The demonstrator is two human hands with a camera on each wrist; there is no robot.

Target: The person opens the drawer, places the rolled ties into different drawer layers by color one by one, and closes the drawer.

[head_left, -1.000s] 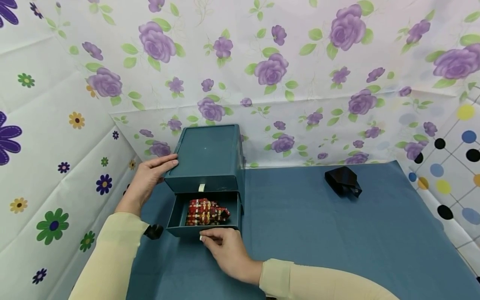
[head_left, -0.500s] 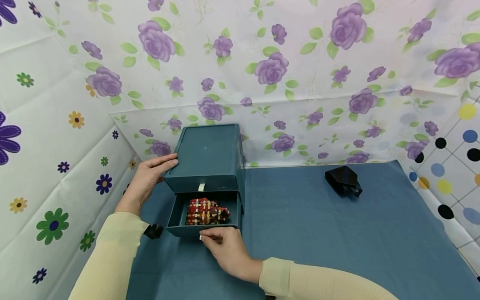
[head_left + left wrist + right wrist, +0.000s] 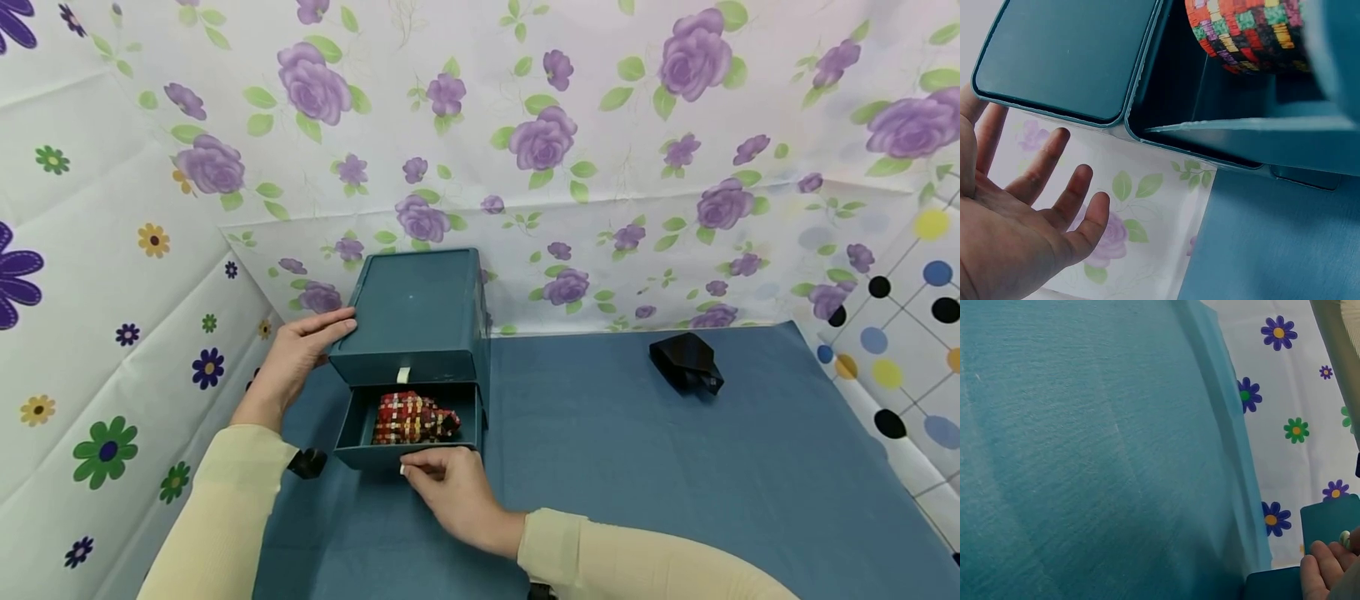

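A dark teal two-drawer box (image 3: pixel 416 304) stands at the back left, its upper drawer closed and its lower drawer (image 3: pixel 360 458) pulled out. Inside the lower drawer lies a rounded, checked item (image 3: pixel 408 419) in red, yellow and black; the left wrist view shows part of its patterned side (image 3: pixel 1247 31). My left hand (image 3: pixel 296 354) rests at the box's left top edge, fingers extended and spread in the left wrist view. With thumb and fingertips, my right hand (image 3: pixel 457 496) pinches the small whitish pull tab (image 3: pixel 403 469) at the lower drawer's front.
A crumpled black thing (image 3: pixel 686 364) lies at the back right of the blue cloth (image 3: pixel 637 467). Behind the box rises a floral sheet (image 3: pixel 600 167), with more patterned sheets at left and right. A whitish tab (image 3: pixel 403 375) hangs on the upper drawer.
The lower drawer has slid slightly inward, its front edge a little nearer the box. My right hand has shifted with it, while the left hand has stayed in place.
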